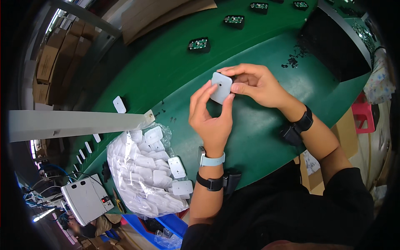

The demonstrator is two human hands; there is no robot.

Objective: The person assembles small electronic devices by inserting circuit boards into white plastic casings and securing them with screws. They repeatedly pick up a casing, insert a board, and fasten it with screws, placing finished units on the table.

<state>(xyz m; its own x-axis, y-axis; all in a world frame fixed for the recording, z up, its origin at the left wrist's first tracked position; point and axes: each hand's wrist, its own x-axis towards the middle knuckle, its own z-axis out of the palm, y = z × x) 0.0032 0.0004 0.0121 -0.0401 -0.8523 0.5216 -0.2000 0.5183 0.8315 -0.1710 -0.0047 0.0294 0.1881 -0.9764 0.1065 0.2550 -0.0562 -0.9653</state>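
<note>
Item: one small white rounded-square plastic cover [221, 87] with a dark hole near its middle, held above the green surface [258, 137] between both hands, roughly at the centre of the view. Left hand [210, 114]: raised from the lower edge, palm turned away from the camera, fingers and thumb curled up around the cover's lower and left edges; grip closed on the piece. Right hand [256, 83]: reaching in from the right with the wrist bent, thumb lying along the cover's right edge and fingers arched over the top, pinching it and apparently a dark part behind, which is mostly hidden. Both wrists carry dark straps; the left also wears a pale band. Handling note, as a judgement: the cover looks thin and smooth, so pressure is best kept on the edges, square and even, with the hole kept visible for alignment. Adjacent stock: a clear bag of like white covers [146, 175] lying to the left; loose covers just beside it; small dark screws [293, 61] scattered farther off; open black housings [199, 44] in a row along the belt beyond.
</note>
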